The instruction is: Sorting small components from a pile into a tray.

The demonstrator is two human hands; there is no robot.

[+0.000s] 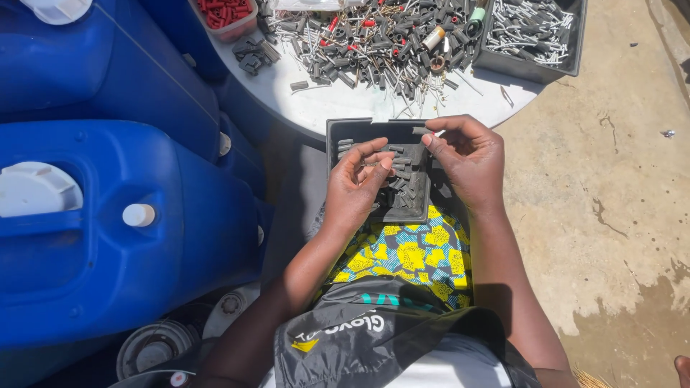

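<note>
The left hand (356, 183) pinches a small dark sleeve (375, 162) between thumb and fingers over the black tray (345, 133) on the lap. The right hand (467, 162) pinches another dark piece (420, 131) at the tray's far edge. The round white bench (323, 104) beyond carries loose parts.

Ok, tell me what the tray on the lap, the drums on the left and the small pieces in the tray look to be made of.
Tray: probably moulded plastic, matt dark grey, with thin straight walls.
Drums: plastic, glossy blue, with sun glare, moulded ridges and white screw caps.
Pieces: dull grey short sleeves, perhaps plastic or rubber; too small to be sure. The left hand and right hand each pinch one.
</note>
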